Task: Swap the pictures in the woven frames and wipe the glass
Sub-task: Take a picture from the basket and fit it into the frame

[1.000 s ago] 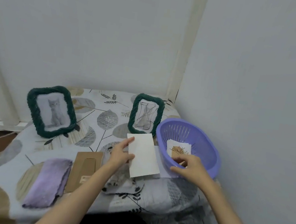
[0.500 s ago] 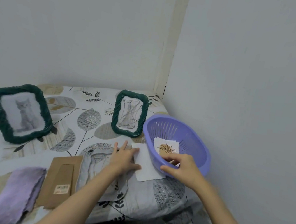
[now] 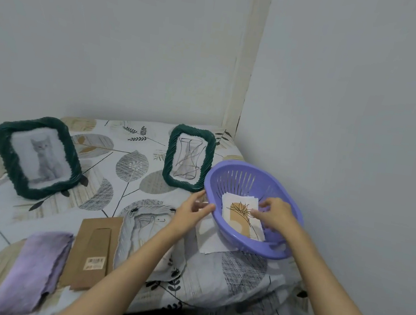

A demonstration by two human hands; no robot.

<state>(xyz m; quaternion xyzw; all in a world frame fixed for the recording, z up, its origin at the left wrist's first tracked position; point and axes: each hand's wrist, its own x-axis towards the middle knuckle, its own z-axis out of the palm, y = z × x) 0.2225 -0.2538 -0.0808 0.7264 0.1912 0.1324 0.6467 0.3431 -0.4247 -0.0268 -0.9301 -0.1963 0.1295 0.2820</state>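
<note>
Corner-wall-hemmed basket [image 3: 288, 194], right hand [image 3: 275, 213] inside

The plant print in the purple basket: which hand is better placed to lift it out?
Right. The right hand is already inside the purple basket, fingers on the plant print. The left hand sits outside the rim, over a white sheet.

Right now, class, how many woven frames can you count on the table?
3: a green frame standing at the left, a green frame standing beside the purple basket, and a pale frame lying flat under the left forearm.
</note>
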